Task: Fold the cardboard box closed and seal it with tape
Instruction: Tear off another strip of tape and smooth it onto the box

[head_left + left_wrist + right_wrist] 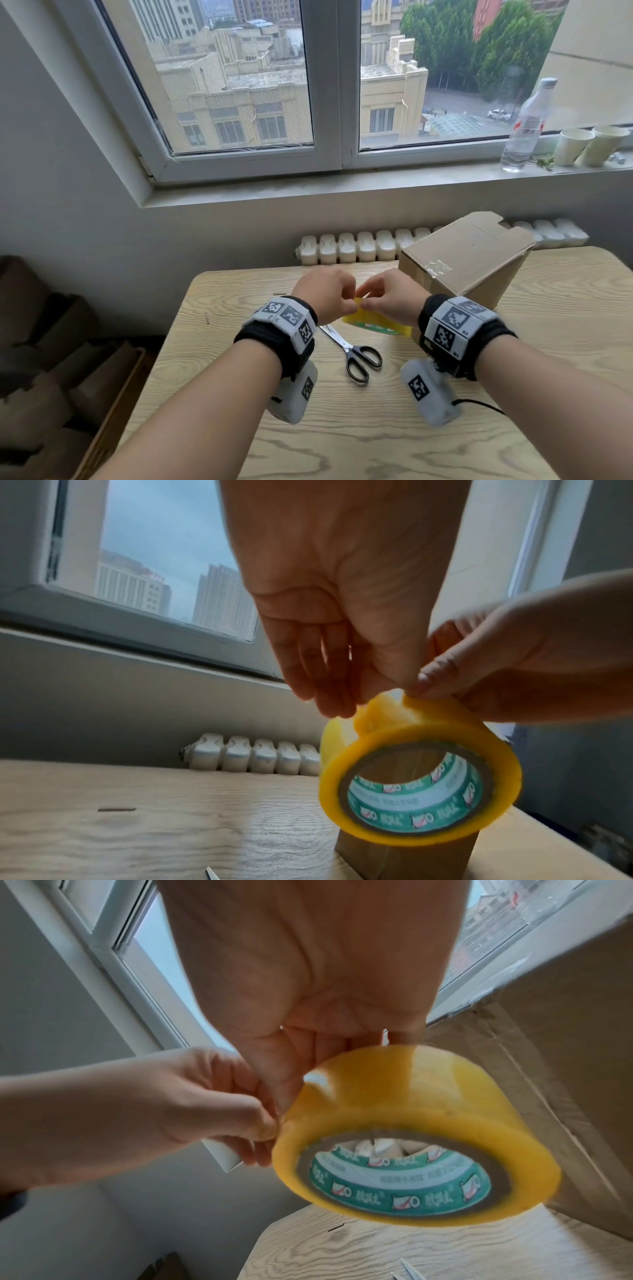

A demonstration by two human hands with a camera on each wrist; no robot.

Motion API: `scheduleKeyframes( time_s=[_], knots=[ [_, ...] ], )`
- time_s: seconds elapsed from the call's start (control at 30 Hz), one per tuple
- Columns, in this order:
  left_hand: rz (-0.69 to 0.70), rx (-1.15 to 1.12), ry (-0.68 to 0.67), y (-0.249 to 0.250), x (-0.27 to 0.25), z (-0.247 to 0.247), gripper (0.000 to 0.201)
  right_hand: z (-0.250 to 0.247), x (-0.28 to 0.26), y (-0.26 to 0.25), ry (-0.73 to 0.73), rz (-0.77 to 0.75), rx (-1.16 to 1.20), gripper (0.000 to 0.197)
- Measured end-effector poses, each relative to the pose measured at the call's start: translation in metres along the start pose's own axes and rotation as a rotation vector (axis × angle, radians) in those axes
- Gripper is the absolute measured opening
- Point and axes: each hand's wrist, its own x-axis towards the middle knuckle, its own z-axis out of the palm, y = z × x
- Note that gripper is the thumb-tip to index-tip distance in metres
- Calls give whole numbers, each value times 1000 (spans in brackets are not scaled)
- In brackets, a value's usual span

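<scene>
A yellow tape roll (373, 320) (428, 723) (411, 1096) with a green-printed core hangs in the air above the wooden table (376, 428), between my two hands. My right hand (376, 298) (342, 1047) grips the roll's top from above. At the roll's left rim, my left hand (342, 298) (329, 704) pinches a lifted bit of tape. The brown cardboard box (472, 260) (565, 1042) stands at the table's back right, beyond my right hand. Its top flaps lie folded down, and a strip of old clear tape shows on its near edge.
Black-handled scissors (356, 353) lie on the table under my hands. A white radiator (359, 246) runs behind the table. On the windowsill at the right stand a clear bottle (524, 126) and paper cups (589, 145). Brown stacked items (51, 359) sit left of the table.
</scene>
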Motion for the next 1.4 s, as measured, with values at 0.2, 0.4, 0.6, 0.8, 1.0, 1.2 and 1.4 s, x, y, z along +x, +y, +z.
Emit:
scheduleKeyframes(
  time_s=[0.2, 0.4, 0.6, 0.8, 1.0, 1.2, 1.4],
  knots=[
    [-149, -552, -86, -12, -1, -2, 15, 1, 7, 13, 47, 51, 57, 9],
    [-204, -595, -3, -28, 1, -5, 24, -6, 4, 23, 66, 88, 169, 13],
    [-229, -486, 107, -29, 4, 10, 23, 0, 8, 6, 101, 70, 252, 12],
    [-149, -455, 47, -29, 1, 2, 18, -2, 10, 7, 109, 126, 297, 15],
    [-92, -427, -161, -24, 4, 7, 53, -5, 8, 5, 48, 104, 437, 18],
    [-123, -296, -109, -27, 7, 9, 38, -7, 8, 3, -182, 155, 422, 15],
    [-126, -248, -93, -27, 6, 9, 38, -5, 8, 2, -211, 178, 425, 10]
  ],
)
